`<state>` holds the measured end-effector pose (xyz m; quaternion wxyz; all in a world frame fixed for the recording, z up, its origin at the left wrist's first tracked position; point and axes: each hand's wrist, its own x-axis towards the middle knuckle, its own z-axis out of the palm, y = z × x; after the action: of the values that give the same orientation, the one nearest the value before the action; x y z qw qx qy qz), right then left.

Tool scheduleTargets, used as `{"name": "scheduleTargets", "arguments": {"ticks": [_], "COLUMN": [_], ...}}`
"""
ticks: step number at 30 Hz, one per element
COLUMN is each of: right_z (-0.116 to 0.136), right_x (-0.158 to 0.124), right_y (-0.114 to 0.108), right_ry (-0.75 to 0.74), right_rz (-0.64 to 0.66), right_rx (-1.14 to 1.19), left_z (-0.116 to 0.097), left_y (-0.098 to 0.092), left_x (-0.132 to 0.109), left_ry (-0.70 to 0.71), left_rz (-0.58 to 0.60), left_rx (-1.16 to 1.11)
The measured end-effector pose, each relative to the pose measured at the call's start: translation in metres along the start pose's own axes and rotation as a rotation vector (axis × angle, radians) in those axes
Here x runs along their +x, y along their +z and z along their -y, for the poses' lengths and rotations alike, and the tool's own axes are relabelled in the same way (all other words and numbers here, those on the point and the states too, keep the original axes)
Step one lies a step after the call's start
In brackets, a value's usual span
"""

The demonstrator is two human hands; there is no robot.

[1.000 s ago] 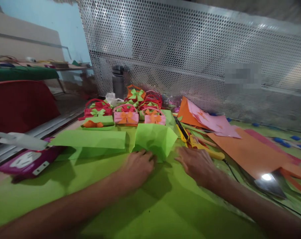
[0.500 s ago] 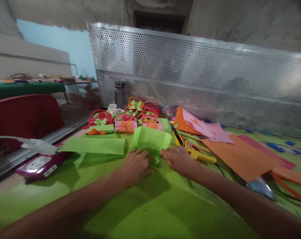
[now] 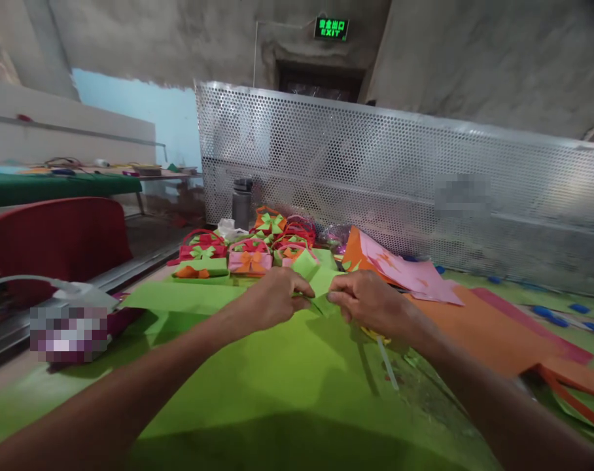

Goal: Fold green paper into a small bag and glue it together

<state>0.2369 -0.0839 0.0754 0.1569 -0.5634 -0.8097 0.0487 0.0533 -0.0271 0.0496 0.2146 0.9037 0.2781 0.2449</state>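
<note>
A folded piece of light green paper [image 3: 321,288] is held up between my two hands, just above the green table. My left hand [image 3: 275,297] pinches its left side between thumb and fingers. Opposite it, my right hand [image 3: 366,297] is closed on the right side of the same paper. The lower part of the paper is angled and partly hidden by my fingers. Under my right hand a bit of the yellow glue gun [image 3: 375,335] shows, with a clear glue stick [image 3: 388,364] pointing toward me.
Behind my hands stand several small paper bags with bows [image 3: 250,256] and a dark bottle [image 3: 242,204]. Orange sheets [image 3: 466,327] and pink sheets [image 3: 419,268] lie at right. At left are a green sheet [image 3: 179,296], a blurred purple power strip [image 3: 71,337] and a red chair [image 3: 61,242].
Both hands have lifted off the table with the green paper, which is now tilted and pinched between them. The view has tipped upward, and my right hand now covers most of the glue gun.
</note>
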Motion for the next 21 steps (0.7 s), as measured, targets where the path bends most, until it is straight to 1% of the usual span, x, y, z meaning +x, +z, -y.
{"name": "scheduleTargets", "arguments": {"ticks": [4,6,8,11,13,17,21], "right_z": [-0.002,-0.003,-0.006,-0.011,-0.016,-0.022,-0.023], "right_x": [0.000,0.000,0.000,0.000,0.000,0.002,0.004], "right_y": [-0.001,0.001,0.003,0.006,0.008,0.012,0.013], "right_ry": [0.032,0.040,0.038,0.027,0.026,0.025,0.022], "right_rz": [-0.016,-0.022,-0.065,-0.203,-0.281,-0.354,-0.381], "right_rx": [0.114,0.171,0.278,0.455,0.510,0.588,0.669], "left_z": [0.004,0.007,0.011,0.022,0.032,0.049,0.052], "left_y": [0.006,0.009,0.009,0.008,0.008,0.012,0.013], "left_x": [0.011,0.014,0.015,0.013,0.010,0.005,0.004], "left_ry": [-0.041,-0.067,-0.095,-0.140,-0.172,-0.218,-0.244], "left_rz": [0.129,0.155,0.138,0.074,0.038,0.010,0.010], "left_rx": [-0.242,-0.343,-0.427,-0.551,-0.630,-0.756,-0.840]}}
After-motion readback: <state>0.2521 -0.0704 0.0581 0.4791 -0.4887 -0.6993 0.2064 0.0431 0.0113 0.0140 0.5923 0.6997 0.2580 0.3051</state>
